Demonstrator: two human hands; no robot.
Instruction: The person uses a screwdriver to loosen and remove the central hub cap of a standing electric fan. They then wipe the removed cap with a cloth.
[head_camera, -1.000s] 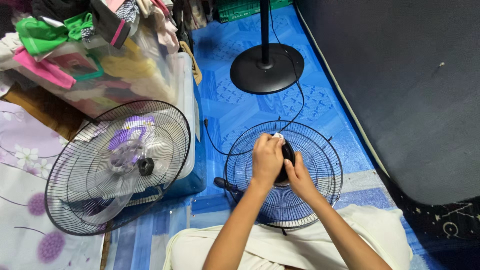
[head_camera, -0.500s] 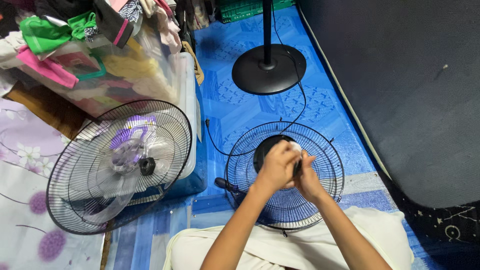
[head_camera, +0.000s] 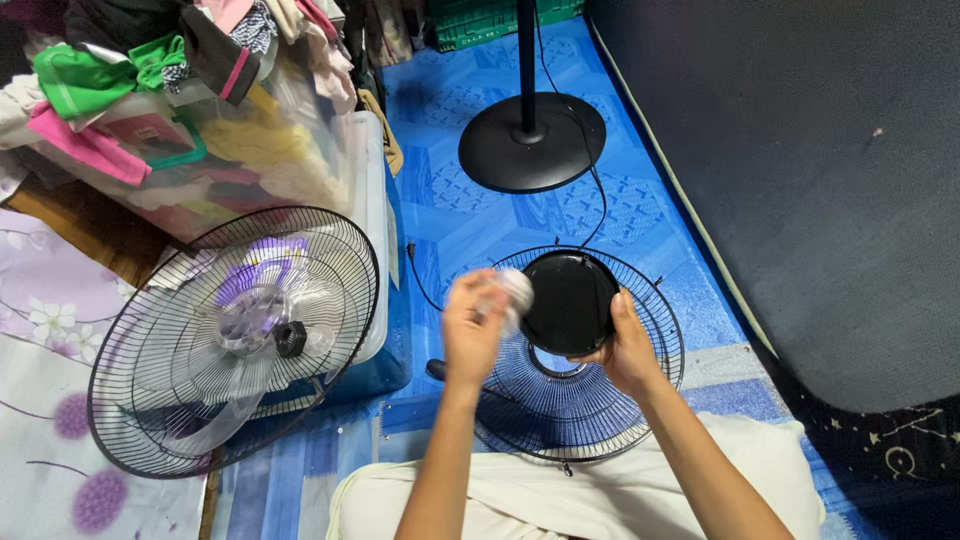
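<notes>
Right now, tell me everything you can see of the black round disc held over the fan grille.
The disc is a round black cap, plastic by its look, smooth and slightly glossy, with a raised rim and a few small pale marks near its top edge. It is tilted, its face toward the camera, above the middle of the black wire grille lying on the blue floor. The right hand grips its lower right edge. The left hand, blurred, holds a white cloth against or just beside its left edge.

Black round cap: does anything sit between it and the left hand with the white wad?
Nothing visible does. The left hand holds the blurred white wad right at the black round cap, which the right hand holds above the fan guard.
</notes>
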